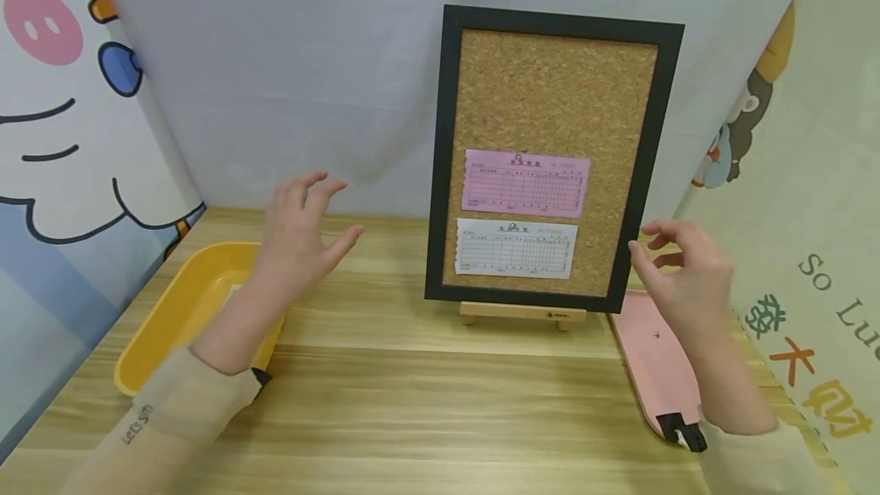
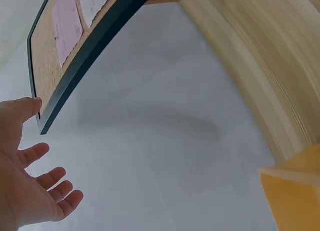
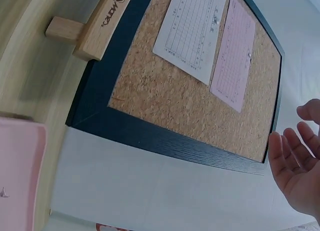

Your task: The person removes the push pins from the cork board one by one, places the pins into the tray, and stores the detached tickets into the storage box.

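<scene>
A cork board in a black frame leans upright on a small wooden stand. Two printed slips are pinned on its lower half: a pink slip above a white slip, each with a pin at its top edge. My left hand hovers left of the board, fingers spread and holding nothing. On the other side, my right hand has loosely bent fingers, with thumb and fingertips close by the frame's right edge. Nothing shows in its grasp in the right wrist view.
A yellow tray with something pale inside stands at the left, partly behind my left forearm. At the right lies a pink tray with a small pin, partly under my right forearm. A pale curtain hangs behind the wooden table.
</scene>
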`<state>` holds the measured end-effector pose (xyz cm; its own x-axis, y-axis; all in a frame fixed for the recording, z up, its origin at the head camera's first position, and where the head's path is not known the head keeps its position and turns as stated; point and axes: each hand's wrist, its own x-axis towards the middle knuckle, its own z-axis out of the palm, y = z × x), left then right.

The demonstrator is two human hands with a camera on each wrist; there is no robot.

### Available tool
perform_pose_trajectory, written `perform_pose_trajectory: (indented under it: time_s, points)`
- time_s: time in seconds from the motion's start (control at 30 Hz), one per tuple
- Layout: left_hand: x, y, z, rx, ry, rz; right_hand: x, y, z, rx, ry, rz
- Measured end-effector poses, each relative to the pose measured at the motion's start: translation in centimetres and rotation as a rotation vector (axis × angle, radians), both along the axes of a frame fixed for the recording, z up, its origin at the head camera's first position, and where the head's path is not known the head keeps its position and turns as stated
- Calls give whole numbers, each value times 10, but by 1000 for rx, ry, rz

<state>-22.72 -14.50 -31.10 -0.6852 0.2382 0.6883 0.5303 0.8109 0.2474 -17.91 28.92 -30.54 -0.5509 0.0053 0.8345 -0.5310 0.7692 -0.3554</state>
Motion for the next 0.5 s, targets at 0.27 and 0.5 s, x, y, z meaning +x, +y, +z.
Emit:
perform_pose_trajectory:
  time_s: [0.27, 0.5]
  points:
    - [-4, 30, 5, 69, -17, -39, -9, -15, -1, -79, 40, 22]
    - [-5, 55, 12, 104, -91, -61, -22, -24, 4, -102, 48, 48]
